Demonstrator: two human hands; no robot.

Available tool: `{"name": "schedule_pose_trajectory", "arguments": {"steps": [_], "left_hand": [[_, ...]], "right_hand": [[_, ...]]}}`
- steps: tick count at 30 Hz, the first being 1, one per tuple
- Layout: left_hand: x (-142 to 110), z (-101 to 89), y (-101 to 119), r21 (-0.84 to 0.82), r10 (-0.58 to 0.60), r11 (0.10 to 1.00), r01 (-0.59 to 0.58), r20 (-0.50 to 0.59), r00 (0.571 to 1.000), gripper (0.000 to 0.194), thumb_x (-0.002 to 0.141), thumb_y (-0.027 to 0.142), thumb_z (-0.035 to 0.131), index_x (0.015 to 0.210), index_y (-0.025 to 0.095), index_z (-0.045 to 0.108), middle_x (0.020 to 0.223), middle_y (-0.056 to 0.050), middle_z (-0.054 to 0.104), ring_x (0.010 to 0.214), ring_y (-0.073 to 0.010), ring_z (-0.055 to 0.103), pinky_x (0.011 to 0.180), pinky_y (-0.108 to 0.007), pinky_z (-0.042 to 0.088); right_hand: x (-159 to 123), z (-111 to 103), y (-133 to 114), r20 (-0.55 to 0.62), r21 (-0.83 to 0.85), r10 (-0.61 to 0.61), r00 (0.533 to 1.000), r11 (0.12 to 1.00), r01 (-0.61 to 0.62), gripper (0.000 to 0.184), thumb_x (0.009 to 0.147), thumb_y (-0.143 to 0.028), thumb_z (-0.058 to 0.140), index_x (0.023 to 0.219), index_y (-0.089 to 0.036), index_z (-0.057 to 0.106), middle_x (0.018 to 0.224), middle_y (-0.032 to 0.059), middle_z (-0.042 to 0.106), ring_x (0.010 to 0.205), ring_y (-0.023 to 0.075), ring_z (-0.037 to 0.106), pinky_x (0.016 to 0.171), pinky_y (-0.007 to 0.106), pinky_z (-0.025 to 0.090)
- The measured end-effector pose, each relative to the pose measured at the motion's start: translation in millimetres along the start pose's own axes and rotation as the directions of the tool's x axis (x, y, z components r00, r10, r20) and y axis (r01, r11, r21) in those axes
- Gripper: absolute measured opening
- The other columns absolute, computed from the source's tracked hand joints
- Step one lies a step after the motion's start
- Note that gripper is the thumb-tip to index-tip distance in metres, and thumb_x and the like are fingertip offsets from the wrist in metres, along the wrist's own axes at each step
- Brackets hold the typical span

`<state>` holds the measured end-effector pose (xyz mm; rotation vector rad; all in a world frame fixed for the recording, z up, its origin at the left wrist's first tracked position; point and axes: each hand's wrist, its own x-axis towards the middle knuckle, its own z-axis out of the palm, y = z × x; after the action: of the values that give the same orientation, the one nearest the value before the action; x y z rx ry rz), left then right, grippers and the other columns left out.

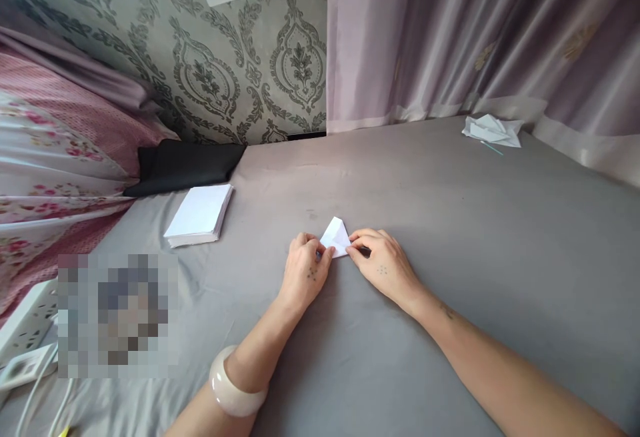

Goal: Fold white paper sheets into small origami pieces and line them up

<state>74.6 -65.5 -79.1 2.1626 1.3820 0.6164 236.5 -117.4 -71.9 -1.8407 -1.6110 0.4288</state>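
Pinching the folded white paper (337,232) by its lower corners, my left hand (306,270) and right hand (383,258) hold it on the grey cloth (380,370), well apart from the paper stack (201,213) and the cloth's far edge by the curtain (425,37).

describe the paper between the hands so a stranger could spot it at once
On the grey sheet, look near the middle, between the left hand and the right hand. The paper there is small, white and folded, narrowing to a blunt far end. Unlike the stack to the left and the pile at far right, it is held by both hands.
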Motion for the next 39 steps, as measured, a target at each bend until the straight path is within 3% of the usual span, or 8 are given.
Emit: {"name": "schedule_pose_trajectory", "arguments": {"steps": [19,22,26,30,32,34,36,39], "left_hand": [[2.4,-3.6,-1.4,0.079,0.02,0.997,-0.025,0.063,0.998,0.019,0.088,0.031,0.055,0.074,0.017,0.054,0.094,-0.007,0.054,0.088,-0.0205,0.052,0.075,-0.033,0.048],[3.4,-5.7,1.3,0.144,0.144,0.978,-0.152,0.066,0.987,0.012,0.09,0.025,0.051,0.099,0.017,0.055,0.1,-0.007,0.055,0.089,-0.0204,0.05,0.078,-0.034,0.048],[5.4,-7.0,3.1,0.24,0.415,0.862,-0.446,0.17,0.894,0.025,0.095,0.015,0.037,0.11,0.02,0.057,0.111,-0.006,0.058,0.095,-0.02,0.048,0.085,-0.034,0.046],[4.3,-9.1,5.9,0.368,0.436,0.771,-0.52,0.291,0.852,0.029,0.096,0.013,0.034,0.108,0.019,0.06,0.106,-0.006,0.062,0.099,-0.0218,0.05,0.081,-0.034,0.046],[2.5,-11.0,9.0,0.425,0.419,0.737,-0.525,0.322,0.849,0.03,0.095,0.012,0.034,0.111,0.018,0.059,0.109,-0.007,0.062,0.104,-0.0231,0.05,0.082,-0.036,0.046],[0.4,-13.0,13.6,0.451,0.404,0.718,-0.53,0.35,0.845,0.029,0.095,0.012,0.036,0.112,0.016,0.058,0.112,-0.008,0.061,0.107,-0.0238,0.05,0.085,-0.036,0.046],[-2.4,-14.2,19.3,0.463,0.377,0.713,-0.526,0.38,0.845,0.027,0.095,0.014,0.037,0.108,0.014,0.06,0.113,-0.009,0.061,0.107,-0.0237,0.052,0.086,-0.036,0.047],[-9.1,-14.1,28.0,0.491,0.315,0.711,-0.504,0.418,0.852,0.027,0.094,0.013,0.038,0.109,0.012,0.061,0.111,-0.01,0.062,0.104,-0.0229,0.056,0.086,-0.035,0.049]], "right_hand": [[4.7,-1.5,0.9,0.067,0.016,0.064,0.996,0.998,-0.065,0.014,0.082,-0.022,0.059,0.069,-0.023,0.063,0.105,-0.0014,0.068,0.092,0.0197,0.058,0.083,0.036,0.044],[6.5,-0.6,3.8,0.079,0.053,0.068,0.995,0.996,-0.072,0.011,0.081,-0.022,0.06,0.07,-0.024,0.063,0.105,-0.0016,0.068,0.094,0.02,0.059,0.086,0.037,0.043],[10.6,-2.4,11.5,0.093,0.103,0.039,0.995,0.994,-0.049,0.008,0.079,-0.021,0.06,0.074,-0.025,0.065,0.104,-0.0017,0.069,0.096,0.0198,0.06,0.088,0.037,0.044],[10.4,-8.8,22.3,0.089,0.19,0.018,0.996,0.981,-0.035,0.015,0.085,-0.022,0.053,0.085,-0.026,0.068,0.104,-0.001,0.07,0.094,0.0166,0.063,0.085,0.032,0.049],[5.7,-10.5,23.4,0.024,0.154,-0.036,0.999,0.988,0.032,0.023,0.09,-0.023,0.046,0.096,-0.025,0.068,0.109,0.001,0.069,0.1,0.0169,0.063,0.089,0.033,0.049],[-1.9,-9.6,19.6,0.021,0.038,-0.176,0.984,0.984,0.175,0.031,0.094,-0.023,0.039,0.111,-0.023,0.065,0.12,0.003,0.065,0.115,0.0188,0.056,0.098,0.036,0.045],[-10.5,-6.6,12.9,0.133,-0.08,-0.305,0.943,0.945,0.317,0.039,0.096,-0.024,0.035,0.129,-0.02,0.056,0.135,0.0047,0.056,0.13,0.0208,0.044,0.106,0.04,0.039],[-20.6,-1.8,4.4,0.245,-0.214,-0.335,0.91,0.897,0.387,0.048,0.098,-0.029,0.03,0.142,-0.012,0.041,0.148,0.0084,0.041,0.139,0.0229,0.032,0.113,0.043,0.03]]}}
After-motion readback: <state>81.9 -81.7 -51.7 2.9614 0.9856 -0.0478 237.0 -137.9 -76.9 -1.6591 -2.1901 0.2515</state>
